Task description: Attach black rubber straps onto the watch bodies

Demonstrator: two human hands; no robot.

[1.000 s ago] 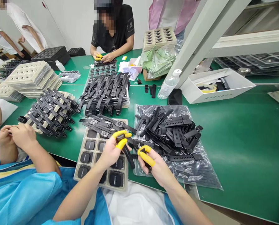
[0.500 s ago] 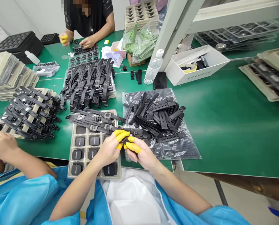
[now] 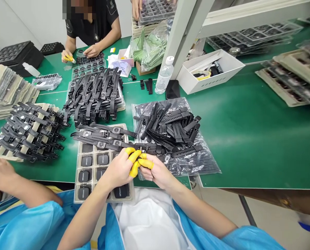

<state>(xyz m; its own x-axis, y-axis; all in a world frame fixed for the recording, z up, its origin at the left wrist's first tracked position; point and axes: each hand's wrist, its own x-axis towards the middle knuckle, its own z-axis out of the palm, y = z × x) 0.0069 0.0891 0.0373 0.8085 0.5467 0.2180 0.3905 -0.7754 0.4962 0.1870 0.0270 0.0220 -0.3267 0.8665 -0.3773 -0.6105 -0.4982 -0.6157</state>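
Just in front of my body, my left hand [image 3: 121,166] and my right hand [image 3: 156,171] meet, yellow covers on their fingertips. Both are closed on a small black watch part, mostly hidden by the fingers. Under and left of my left hand lies a beige tray [image 3: 78,161] with square black watch cases [image 3: 86,161] in its pockets. Several watches with black straps [image 3: 101,135] lie across its far end. Beyond my right hand, a heap of loose black watch straps [image 3: 179,128] rests on a clear plastic bag [image 3: 207,163].
Strap-laden trays [image 3: 92,93] stand stacked ahead, with another stack [image 3: 31,132] to the left. A water bottle [image 3: 164,76], a phone [image 3: 173,89] and a white box [image 3: 212,74] stand beyond the bag. A co-worker [image 3: 100,31] works opposite; another person's arm [image 3: 22,180] is at left.
My fingers have closed further round the black part, which shows less than before. The view has shifted slightly. Across the table, the co-worker's yellow-tipped hand has come down, and someone's hands now hold a tray behind.
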